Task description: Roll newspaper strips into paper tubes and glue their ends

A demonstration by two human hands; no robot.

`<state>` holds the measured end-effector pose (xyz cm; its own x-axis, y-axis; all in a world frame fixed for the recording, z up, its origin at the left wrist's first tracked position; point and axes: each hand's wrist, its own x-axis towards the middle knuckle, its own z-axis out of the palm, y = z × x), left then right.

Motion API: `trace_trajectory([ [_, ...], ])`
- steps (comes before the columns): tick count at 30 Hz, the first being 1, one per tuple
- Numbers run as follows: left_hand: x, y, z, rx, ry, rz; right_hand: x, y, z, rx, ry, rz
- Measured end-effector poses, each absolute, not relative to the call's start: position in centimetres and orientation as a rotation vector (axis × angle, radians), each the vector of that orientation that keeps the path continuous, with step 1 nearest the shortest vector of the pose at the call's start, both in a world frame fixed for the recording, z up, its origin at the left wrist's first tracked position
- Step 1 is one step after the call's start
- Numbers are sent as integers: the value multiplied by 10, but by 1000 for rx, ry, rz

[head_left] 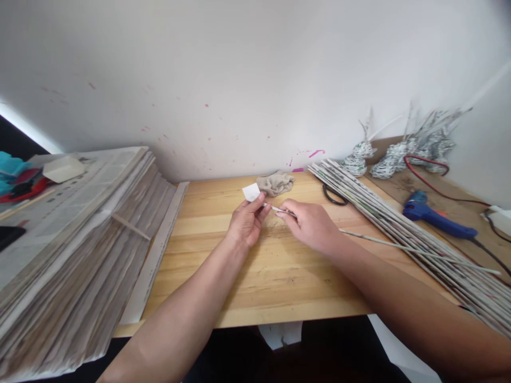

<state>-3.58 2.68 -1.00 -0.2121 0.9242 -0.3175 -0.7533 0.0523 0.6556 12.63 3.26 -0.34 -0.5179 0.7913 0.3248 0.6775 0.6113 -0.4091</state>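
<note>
At the left of the frame a newspaper stack (99, 213) stood with a white block (64, 168) on top. At centre, the left hand (247, 221) had its fingers closed on a thin paper tube (275, 208), with a white paper flap (250, 192) sticking out beyond them; the fingers of the right hand (311, 223) gripped the same tube just to the right, above the wooden surface (199, 213). The tube apparently ran on beneath the right forearm (383, 282) and across the bundle (375, 211); the join was hidden. Judged risks: the flap could unroll if the left fingers slackened; uneven twisting could kink the tube; its tail could catch on the bundle. Counts, left to right: one stack, sheets uncountable; one block; two hands; one flap; one held tube; one crumpled cloth (275, 183), behind the hands; one dark loop handle (334, 202); one bundle, tubes too overlapped to count; at least three woven paper figures (391, 159), upper right; one blue glue gun (437, 215) on one cardboard sheet (399, 186), right.
</note>
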Motion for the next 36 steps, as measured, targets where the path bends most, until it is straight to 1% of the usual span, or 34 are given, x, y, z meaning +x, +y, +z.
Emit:
trace_trajectory([
  [10, -37, 27, -11, 274, 850, 1546, 126, 33, -2, -1200, -2501, 340],
  [14, -37, 27, -11, 262, 851, 1547, 125, 31, -2, -1219, -2445, 304],
  [20, -37, 26, -11, 282, 861, 1523, 127, 33, -1, -1246, -2474, 369],
  [28, -37, 27, -10, 274, 862, 1530, 127, 35, -2, -1162, -2348, 248],
  [36, -36, 25, -12, 301, 812, 1517, 129, 37, -3, -1202, -2330, 413],
])
